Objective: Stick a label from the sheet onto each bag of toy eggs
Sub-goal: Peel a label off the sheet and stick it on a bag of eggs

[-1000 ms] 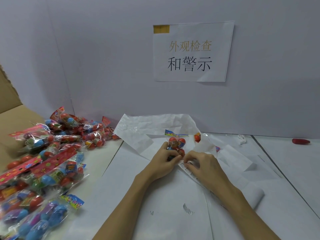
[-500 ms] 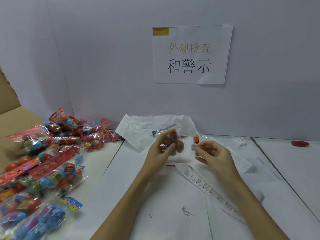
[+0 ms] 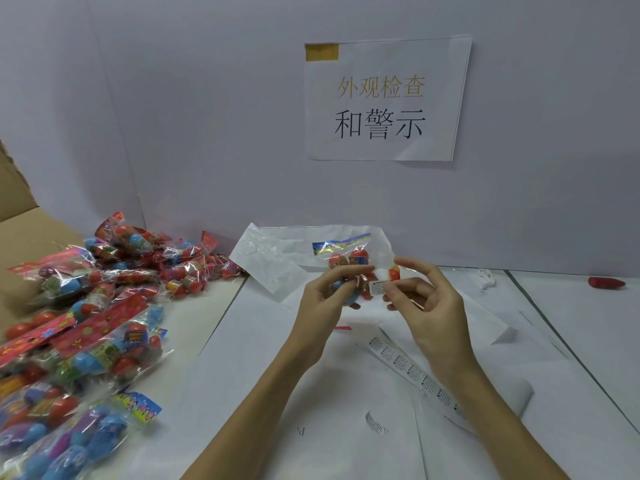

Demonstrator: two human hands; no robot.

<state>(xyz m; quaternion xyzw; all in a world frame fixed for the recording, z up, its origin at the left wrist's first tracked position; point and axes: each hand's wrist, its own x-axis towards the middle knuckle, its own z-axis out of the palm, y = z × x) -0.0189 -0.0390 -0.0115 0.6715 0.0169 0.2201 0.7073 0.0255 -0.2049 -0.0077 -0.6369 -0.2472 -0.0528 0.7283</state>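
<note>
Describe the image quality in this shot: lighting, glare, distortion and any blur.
Head view: soft, even light with faint shadows; white glints on the clear cellophane bag of toy eggs and the heap of clear egg bags. Wide-angle bend curves the table's dark seam. The small white label in the right hand is too soft to read; the left hand looks fairly sharp.

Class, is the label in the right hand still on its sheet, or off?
Off: the label is pinched in the right hand, above the strip on the table.
</note>
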